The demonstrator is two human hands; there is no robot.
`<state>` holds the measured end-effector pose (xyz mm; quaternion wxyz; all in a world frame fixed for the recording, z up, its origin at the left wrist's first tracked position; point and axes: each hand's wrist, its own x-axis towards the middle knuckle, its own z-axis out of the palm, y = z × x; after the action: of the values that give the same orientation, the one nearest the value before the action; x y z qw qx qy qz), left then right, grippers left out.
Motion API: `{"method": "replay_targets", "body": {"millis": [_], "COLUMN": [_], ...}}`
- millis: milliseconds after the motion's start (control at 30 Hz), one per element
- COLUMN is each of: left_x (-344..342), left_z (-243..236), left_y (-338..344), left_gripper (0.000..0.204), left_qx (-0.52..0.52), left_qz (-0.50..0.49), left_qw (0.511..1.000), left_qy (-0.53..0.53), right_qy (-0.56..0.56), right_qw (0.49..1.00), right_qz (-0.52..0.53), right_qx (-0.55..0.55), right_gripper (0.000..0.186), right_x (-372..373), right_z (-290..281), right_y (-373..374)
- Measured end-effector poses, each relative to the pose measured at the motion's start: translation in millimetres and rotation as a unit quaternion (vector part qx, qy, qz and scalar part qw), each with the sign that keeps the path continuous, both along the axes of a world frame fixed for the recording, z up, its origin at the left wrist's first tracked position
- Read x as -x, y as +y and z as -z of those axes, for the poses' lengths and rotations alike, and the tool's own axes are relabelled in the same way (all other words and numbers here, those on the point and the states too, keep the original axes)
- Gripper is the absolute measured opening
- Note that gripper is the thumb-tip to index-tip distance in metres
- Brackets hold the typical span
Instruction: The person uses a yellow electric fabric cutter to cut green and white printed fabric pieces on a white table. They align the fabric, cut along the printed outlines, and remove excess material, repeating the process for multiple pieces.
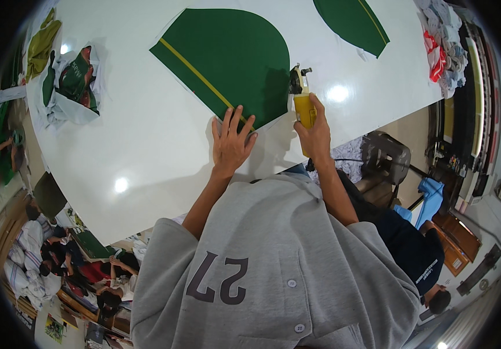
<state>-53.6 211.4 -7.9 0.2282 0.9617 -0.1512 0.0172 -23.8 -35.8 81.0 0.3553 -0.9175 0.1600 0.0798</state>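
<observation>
- The step in hand looks like cutting out a printed panel: the green fabric piece [227,58], dome-shaped with a yellow stripe, lies flat on white sheet material spread over the tabletop [146,157].
- The left hand [231,142] is released, fingers spread and pressed flat on the lower corner of the green fabric piece, holding it down.
- The right hand [315,135] is clenched around the yellow handle of a handheld electric cutter [301,96], whose dark head stands at the right edge of the green fabric piece, just beside the curved outline.
- I judge the cut to be partway along: the blade sits at the panel's lower right edge, and white margin shows around most of the curve above it.
- The next move probably calls for steering the cutter close along the curved outline while the flat hand keeps the sheet from creeping, fingers well clear of the blade.
- A second green panel [352,23] lies to the upper right of the green fabric piece; a heap of offcuts [70,81] lies well to its left.
</observation>
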Motion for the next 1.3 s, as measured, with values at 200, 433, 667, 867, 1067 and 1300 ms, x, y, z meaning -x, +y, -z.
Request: {"method": "replay_targets", "body": {"millis": [200,433,667,867,1067,1300], "left_x": [-1,-1,-1,2,6,7], "left_z": [1,1,6,12,17,20], "left_y": [-1,-4,-6,-8,-12,-15], "left_gripper": [0.049,0.057,0.065,0.065,0.064,0.068], "left_qx": [-0.002,0.025,0.022,0.017,-0.014,-0.029], "left_qz": [-0.017,-0.084,-0.161,-0.210,-0.263,-0.331], "left_qw": [1.000,0.996,0.986,0.977,0.965,0.943], "left_qy": [0.001,0.035,0.041,0.037,-0.007,-0.018], "right_qy": [-0.025,-0.016,-0.010,0.008,0.015,0.018], "right_qw": [0.999,0.998,0.993,0.983,0.964,0.939], "right_qz": [-0.027,-0.055,-0.120,-0.183,-0.264,-0.341], "right_qx": [0.023,0.020,0.014,0.011,0.027,0.040], "right_gripper": [0.090,0.093,0.092,0.088,0.088,0.088], "right_x": [-47,-96,-144,-184,-227,-274], "right_z": [7,7,0,-7,-11,-12], "right_y": [-13,-33,-50,-63,-73,-72]}}
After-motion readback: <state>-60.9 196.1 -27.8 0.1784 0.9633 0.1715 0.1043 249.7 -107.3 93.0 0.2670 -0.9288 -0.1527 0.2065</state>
